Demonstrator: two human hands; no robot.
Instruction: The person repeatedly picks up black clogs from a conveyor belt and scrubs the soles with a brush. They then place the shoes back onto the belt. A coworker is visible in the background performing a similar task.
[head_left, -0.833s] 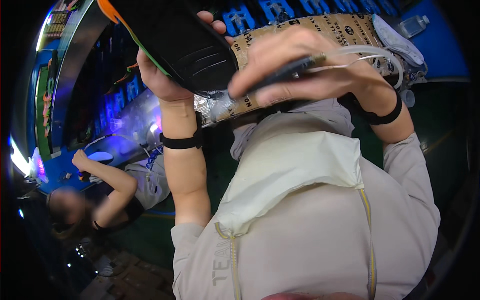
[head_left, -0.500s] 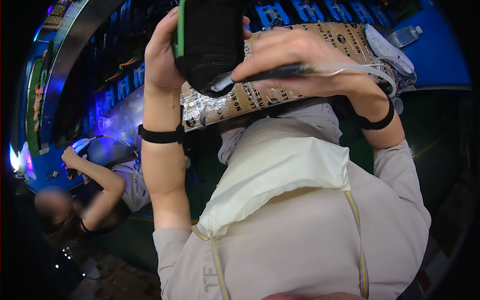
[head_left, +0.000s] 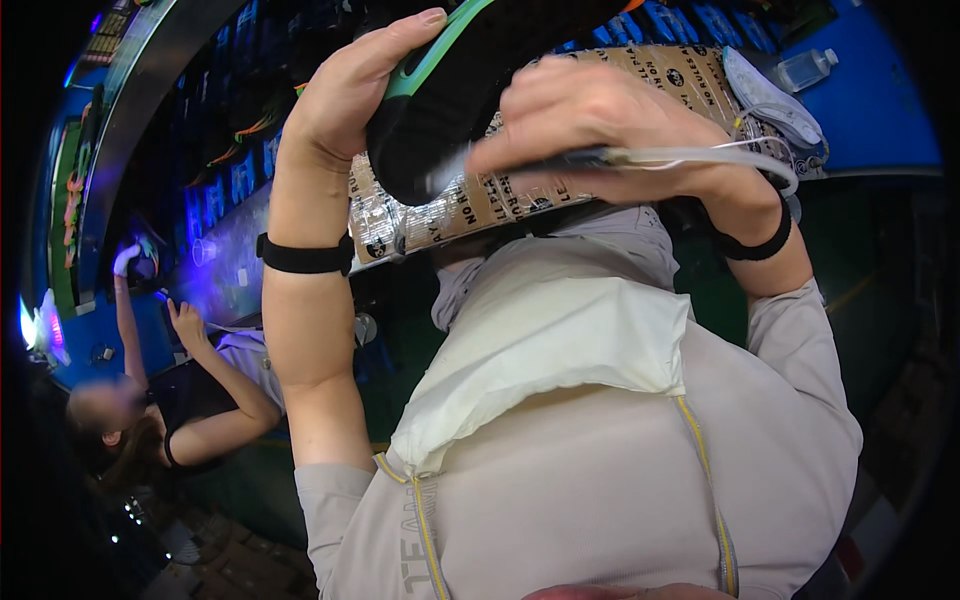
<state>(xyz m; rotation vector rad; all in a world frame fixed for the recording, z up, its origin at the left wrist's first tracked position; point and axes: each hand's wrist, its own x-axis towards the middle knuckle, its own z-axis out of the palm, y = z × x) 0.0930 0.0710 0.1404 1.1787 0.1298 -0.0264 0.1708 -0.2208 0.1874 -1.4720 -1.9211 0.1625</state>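
My left hand [head_left: 345, 95] is closed around a black shoe [head_left: 420, 140] with a bright green edge, its thumb along the green side. The shoe is tilted, and its upper part runs out of the picture. My right hand [head_left: 600, 115] grips a dark-handled brush [head_left: 575, 160] like a pen. Its pale tip, smeared by motion, is against or close to the shoe's lower rounded end. A clear tube [head_left: 690, 157] runs from the brush handle back over my right wrist.
Below my hands lies a bench covered in printed cardboard and clear film [head_left: 440, 220]. A white pad or cloth [head_left: 765, 100] and a clear plastic bottle [head_left: 805, 70] are at the right. At the left, a co-worker [head_left: 215, 400] sits beside a line of blue-lit parts.
The shoe has turned, its top swinging right and showing more of the green edge. My left forearm has shifted left. The brush still works at the rounded end. The co-worker's arms have spread.
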